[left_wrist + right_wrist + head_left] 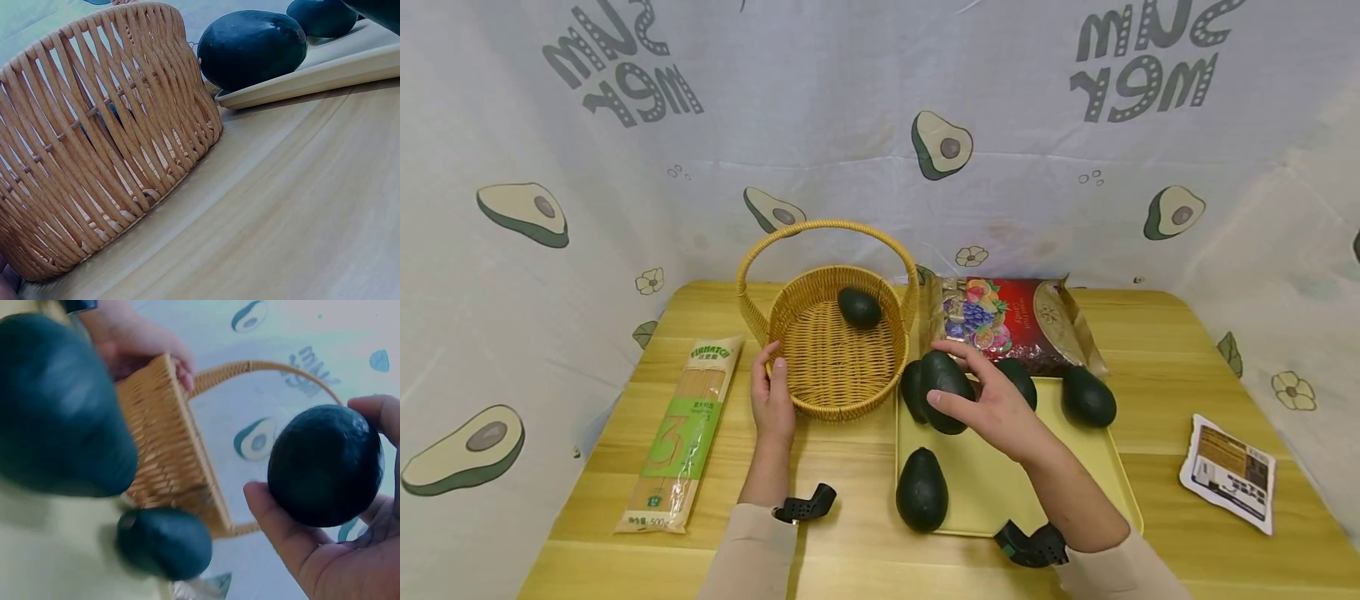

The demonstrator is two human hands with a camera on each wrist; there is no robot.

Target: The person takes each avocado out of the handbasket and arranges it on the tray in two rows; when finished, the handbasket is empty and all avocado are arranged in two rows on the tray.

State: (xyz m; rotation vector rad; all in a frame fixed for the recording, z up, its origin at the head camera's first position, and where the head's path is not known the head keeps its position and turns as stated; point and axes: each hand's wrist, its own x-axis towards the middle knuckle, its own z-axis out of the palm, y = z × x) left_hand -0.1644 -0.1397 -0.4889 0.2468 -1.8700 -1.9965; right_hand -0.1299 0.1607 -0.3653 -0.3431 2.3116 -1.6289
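My right hand (1000, 408) grips a dark green avocado (947, 392) between thumb and fingers, over the left part of a yellow tray (1000, 492). In the right wrist view this avocado (326, 465) is held up off the tray. My left hand (772, 402) holds the near left rim of a yellow wicker basket (838, 358). One avocado (859, 308) lies inside the basket at its back right. Other avocados rest on the tray: one at the front left (922, 490), one at the back right (1087, 397), and two partly hidden by my right hand and the held avocado.
Behind the tray lies a red candy bag (1015, 325). A pack of spaghetti (681, 437) is left of the basket, and a small white-and-brown packet (1228, 472) sits at the table's right. The basket's tall handle (827, 225) arches over it. A printed curtain (835, 100) hangs behind.
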